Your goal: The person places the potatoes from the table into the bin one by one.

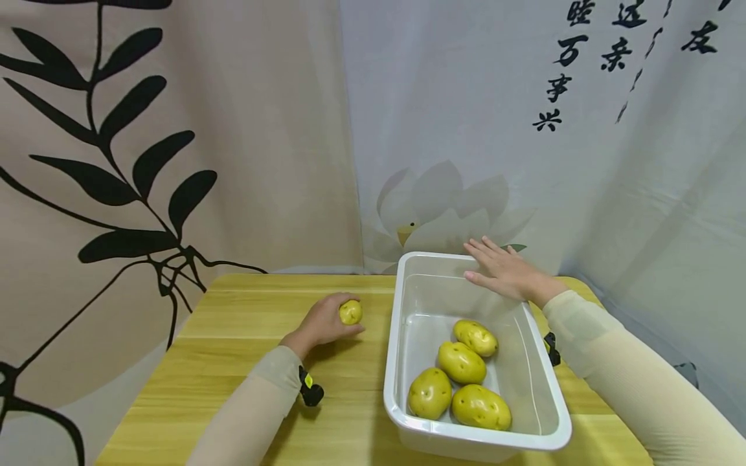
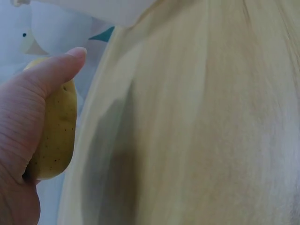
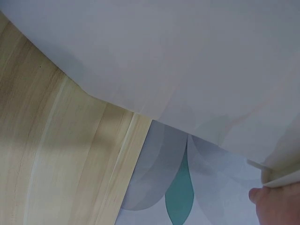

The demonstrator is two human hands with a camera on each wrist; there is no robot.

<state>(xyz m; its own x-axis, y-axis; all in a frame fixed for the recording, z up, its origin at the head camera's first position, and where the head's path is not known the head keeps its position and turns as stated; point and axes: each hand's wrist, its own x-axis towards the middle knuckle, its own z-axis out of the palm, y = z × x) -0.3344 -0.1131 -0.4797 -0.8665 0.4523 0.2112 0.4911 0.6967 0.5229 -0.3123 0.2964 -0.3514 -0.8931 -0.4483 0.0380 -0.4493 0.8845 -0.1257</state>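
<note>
My left hand (image 1: 322,321) grips a yellow potato (image 1: 351,312) above the table, left of a white plastic tub (image 1: 392,362). In the left wrist view the thumb lies across the potato (image 2: 58,133), and the other fingers are mostly hidden. My right hand (image 1: 508,272) is at the tub's far right corner, its fingers extended over the rim. The right wrist view shows only a bit of that hand (image 3: 280,206) against the rim, beside the tub's outer wall (image 3: 140,61). Several more potatoes (image 1: 462,363) lie on the tub's floor, mostly toward its near end.
The tub stands on a wooden table (image 1: 233,343), whose far edge meets a hanging cloth (image 1: 280,142) printed with leaves, a flower and dark writing. A black wrist device (image 1: 311,388) sits at the left cuff, and another dark one (image 1: 552,349) shows by the right arm.
</note>
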